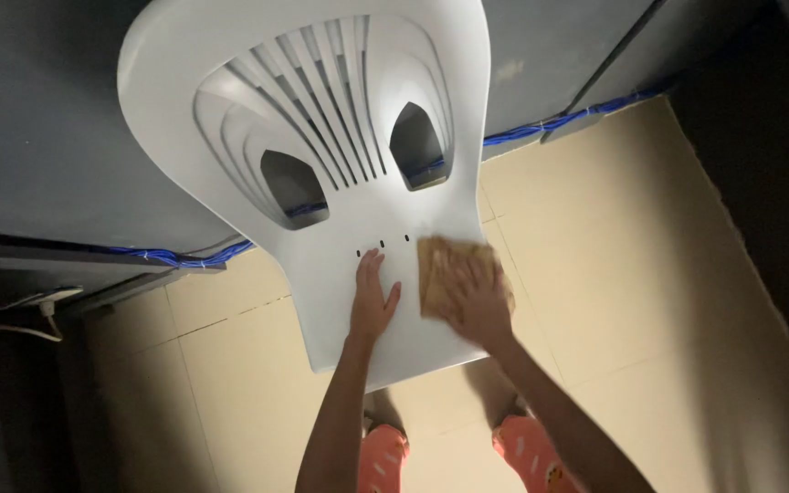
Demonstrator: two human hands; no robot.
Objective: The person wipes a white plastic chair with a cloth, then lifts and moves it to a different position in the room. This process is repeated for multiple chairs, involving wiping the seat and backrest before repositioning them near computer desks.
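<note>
Pressing down on the seat of a white plastic chair [321, 137], your left hand [372, 301] lies flat with its fingers [369, 269] held close together and the thumb angled out, just near of the three small drain slots. Your right hand [481, 301] rests palm down on a tan cleaning cloth [445, 269], fingers spread over it and pushing it against the seat's right side rather than pinching it. The cloth sits on the seat near the right edge, just beside your left hand and touching neither the slots nor the slatted backrest beyond.

To work this well, keep the left hand planted as the brace so the light chair does not slide on the cream tiled floor [595, 274], and keep the right palm broad on the cloth so the whole pad stays in contact. Overlapping passes toward the near edge look the sensible pattern. The dim light makes it hard to judge what is clean, so look along the surface.

Blue cables [184, 257] run along the foot of the dark wall [38, 137] beyond the chair; keep the chair away from them.
</note>
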